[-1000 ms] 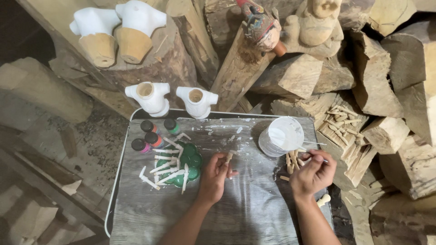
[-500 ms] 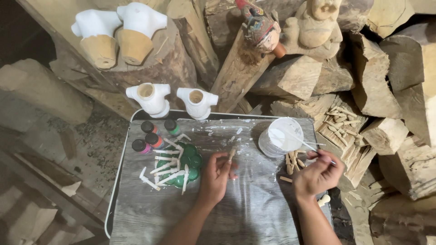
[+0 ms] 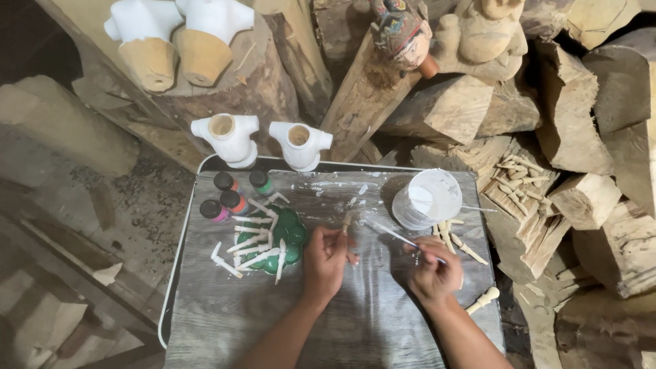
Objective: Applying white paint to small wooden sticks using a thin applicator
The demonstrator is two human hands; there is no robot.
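- Head view looks straight down on a grey wood-grain tabletop ringed by split logs.
- Left hand is closed around a small wooden peg, pinching it upright between fingers and thumb near the middle of the tabletop.
- Right hand is closed on a thin paintbrush, whose tip points up and left toward the peg, just short of it.
- White paint tub stands just above the right hand, with bare wooden pegs lying beside it.
- Green palette sits left of the left hand, with white-painted pegs lying across it.
- 4 small paint bottles cluster above the palette.
- 2 white torso figures stand at the far edge of the tabletop.
- 1 unpainted peg lies at the right edge, near the right wrist.
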